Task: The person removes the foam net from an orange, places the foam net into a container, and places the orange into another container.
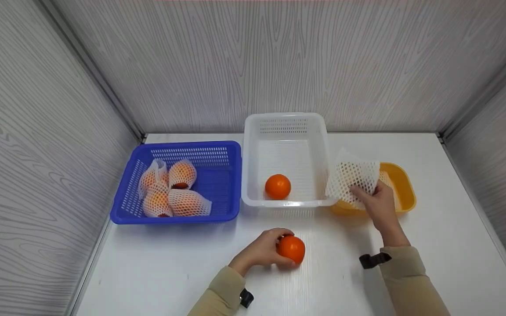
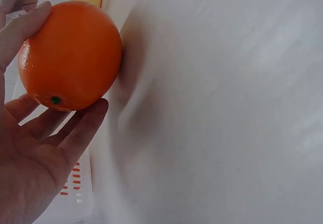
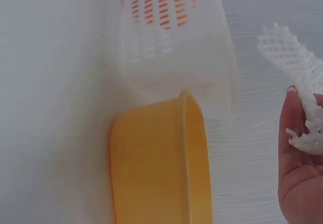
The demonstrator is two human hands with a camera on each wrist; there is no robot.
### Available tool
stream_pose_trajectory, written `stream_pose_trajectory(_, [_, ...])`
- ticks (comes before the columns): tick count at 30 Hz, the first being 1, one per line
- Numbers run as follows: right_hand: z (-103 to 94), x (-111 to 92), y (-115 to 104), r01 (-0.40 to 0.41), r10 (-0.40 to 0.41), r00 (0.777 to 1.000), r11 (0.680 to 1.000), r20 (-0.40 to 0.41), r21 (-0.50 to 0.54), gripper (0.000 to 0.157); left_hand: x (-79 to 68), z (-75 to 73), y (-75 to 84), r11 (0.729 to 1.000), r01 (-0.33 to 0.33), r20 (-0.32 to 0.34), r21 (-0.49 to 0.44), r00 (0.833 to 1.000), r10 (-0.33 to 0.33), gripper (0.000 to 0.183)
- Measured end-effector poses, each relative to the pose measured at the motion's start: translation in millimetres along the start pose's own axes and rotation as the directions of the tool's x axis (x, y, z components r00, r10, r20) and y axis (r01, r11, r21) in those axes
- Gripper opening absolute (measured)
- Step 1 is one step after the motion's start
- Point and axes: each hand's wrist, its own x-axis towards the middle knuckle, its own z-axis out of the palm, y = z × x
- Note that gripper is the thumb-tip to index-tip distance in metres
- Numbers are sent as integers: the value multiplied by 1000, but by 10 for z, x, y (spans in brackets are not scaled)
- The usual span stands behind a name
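My left hand point(image 1: 265, 249) grips a bare orange point(image 1: 292, 249) low over the table in front of the white basket. In the left wrist view the thumb and fingers curl round the orange point(image 2: 70, 55), and its green stem spot shows. My right hand point(image 1: 379, 206) pinches a white foam fruit net point(image 1: 353, 177) above the yellow bin point(image 1: 404, 186). The right wrist view shows the crumpled net point(image 3: 287, 52) between thumb and fingers, higher than the bin's rim. Another bare orange point(image 1: 278, 186) lies in the white basket point(image 1: 286, 203).
At the left a blue basket point(image 1: 176, 220) holds several oranges in foam nets point(image 1: 189, 202). The white basket stands between it and the yellow bin, close to both. More white netting point(image 1: 387, 177) shows inside the yellow bin. Walls point(image 1: 235, 66) enclose the table's back and sides.
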Motion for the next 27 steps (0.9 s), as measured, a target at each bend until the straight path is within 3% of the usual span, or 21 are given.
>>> stream_pose_trajectory(3, [-91,86,-2,-77,77,995,997,-58,-3,50,1,5,-4,1000,2,0,-5,1000,-2,69])
stream_pose_trajectory(8, [-179,199,51,-200,196,977,979,-79,-47,57,-1,3,0,1000,6,3,6,1000,-7,70])
stream_pose_trajectory(15, [-200,336,168,-279,271,960,946,-73,-165,58,-1,5,-5,1000,14,4,8,1000,-14,69])
stream_pose_trajectory(27, [-156,495,304,-286,339,937,884,86,-370,54,-15,7,-4,1000,31,4,-2,1000,-31,71])
